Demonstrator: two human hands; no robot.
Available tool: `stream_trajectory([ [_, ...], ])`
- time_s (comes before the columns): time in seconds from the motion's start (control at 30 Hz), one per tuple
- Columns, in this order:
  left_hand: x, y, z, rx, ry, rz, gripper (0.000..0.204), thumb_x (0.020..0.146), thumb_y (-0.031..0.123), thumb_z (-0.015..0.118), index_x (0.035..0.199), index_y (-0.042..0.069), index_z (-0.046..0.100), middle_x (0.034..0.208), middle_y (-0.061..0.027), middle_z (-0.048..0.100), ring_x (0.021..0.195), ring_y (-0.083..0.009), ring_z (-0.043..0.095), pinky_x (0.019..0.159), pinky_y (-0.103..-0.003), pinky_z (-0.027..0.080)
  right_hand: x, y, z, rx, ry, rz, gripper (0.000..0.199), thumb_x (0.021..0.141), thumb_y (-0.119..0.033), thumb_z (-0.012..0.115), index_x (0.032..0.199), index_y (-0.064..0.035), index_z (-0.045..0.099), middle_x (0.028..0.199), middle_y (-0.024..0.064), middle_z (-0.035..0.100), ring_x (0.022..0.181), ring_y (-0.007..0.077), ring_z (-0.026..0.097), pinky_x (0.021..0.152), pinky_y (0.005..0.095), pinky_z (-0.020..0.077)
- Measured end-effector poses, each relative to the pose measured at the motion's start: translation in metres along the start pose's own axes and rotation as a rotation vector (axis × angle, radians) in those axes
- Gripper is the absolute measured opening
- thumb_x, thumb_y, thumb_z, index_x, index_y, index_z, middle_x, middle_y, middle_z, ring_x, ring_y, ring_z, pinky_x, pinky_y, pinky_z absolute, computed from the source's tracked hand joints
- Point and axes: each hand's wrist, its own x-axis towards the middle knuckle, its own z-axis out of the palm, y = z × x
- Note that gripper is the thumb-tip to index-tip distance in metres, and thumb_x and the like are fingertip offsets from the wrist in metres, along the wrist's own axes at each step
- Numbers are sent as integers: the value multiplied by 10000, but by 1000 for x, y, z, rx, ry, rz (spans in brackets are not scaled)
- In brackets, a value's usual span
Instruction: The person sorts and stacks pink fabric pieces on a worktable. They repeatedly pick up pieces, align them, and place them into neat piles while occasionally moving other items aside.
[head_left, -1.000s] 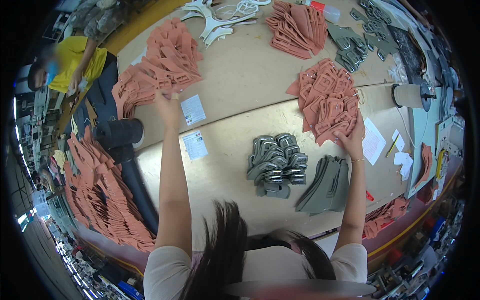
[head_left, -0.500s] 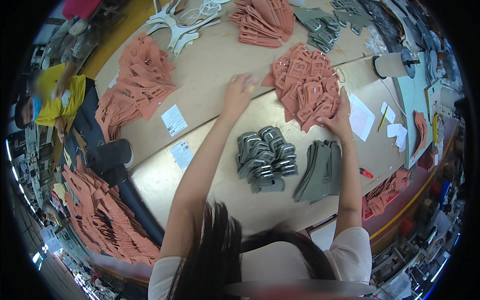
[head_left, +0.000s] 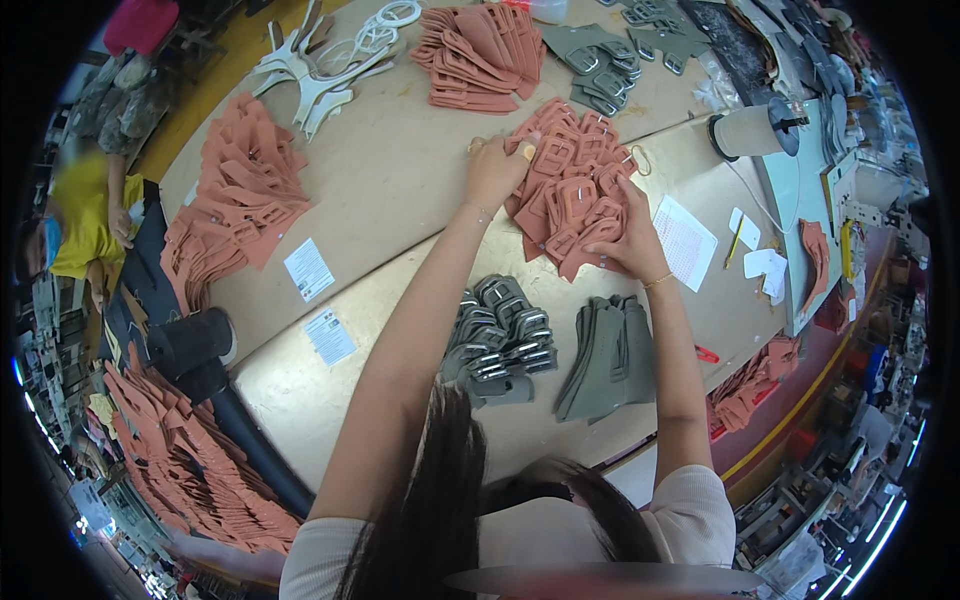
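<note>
A pile of coral leather straps with buckles (head_left: 575, 200) lies beyond the middle of the table, between my two hands. At its left edge my left hand (head_left: 495, 168) is closed, its curled fingers against the straps; the fingertips are partly hidden. My right hand (head_left: 630, 238) grips the pile's right side, thumb near the front and fingers behind. Nearer me lie grey-green buckled straps (head_left: 505, 335) in two rows. To their right is a stack of flat grey-green leather pieces (head_left: 610, 360).
Coral pieces lie at the left (head_left: 235, 200) and far middle (head_left: 480, 60). White straps (head_left: 325, 75) and grey-green buckled pieces (head_left: 600, 65) are at the far side. A thread spool (head_left: 750, 132), paper sheet (head_left: 685, 240) and red tool (head_left: 707, 354) sit right. A person in yellow (head_left: 85, 215) is at left.
My left hand has moved right and down onto the coral pile's left edge. My right hand stays at the pile's right side. The whole view has shifted slightly.
</note>
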Motion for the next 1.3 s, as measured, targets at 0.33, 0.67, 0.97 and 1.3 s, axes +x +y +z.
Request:
stream_trajectory([
  [0.33,4,10,-18,-1384,-577,-254,578,933,469,497,1302,24,480,1284,-116,551,1157,-216,549,978,-363,461,7,1,10,296,78,124,1220,471,-165,914,1440,26,197,1423,176,328,1322,272,350,1108,353,297],
  [0.67,14,48,7,-1419,-560,-97,590,943,519,444,1346,88,444,1304,-86,532,1117,-194,565,947,-351,485,6,8,24,376,165,135,1238,501,-225,917,1459,-18,161,1464,162,276,1324,270,355,1106,369,307],
  [0.97,-10,38,-5,-1706,-599,-314,663,922,615,364,1373,134,426,1322,-85,521,1157,-257,552,981,-431,462,13,-2,25,426,207,115,1243,448,-196,935,1442,-17,211,1376,153,334,1288,265,379,1086,367,330],
  [1.3,-104,51,-146,-1637,-213,-6,548,948,501,395,1336,116,433,1319,-95,499,1185,-258,522,955,-429,487,7,-156,-13,430,235,-233,1137,434,-137,929,1398,-138,326,1341,160,362,1237,298,420,1023,395,401],
])
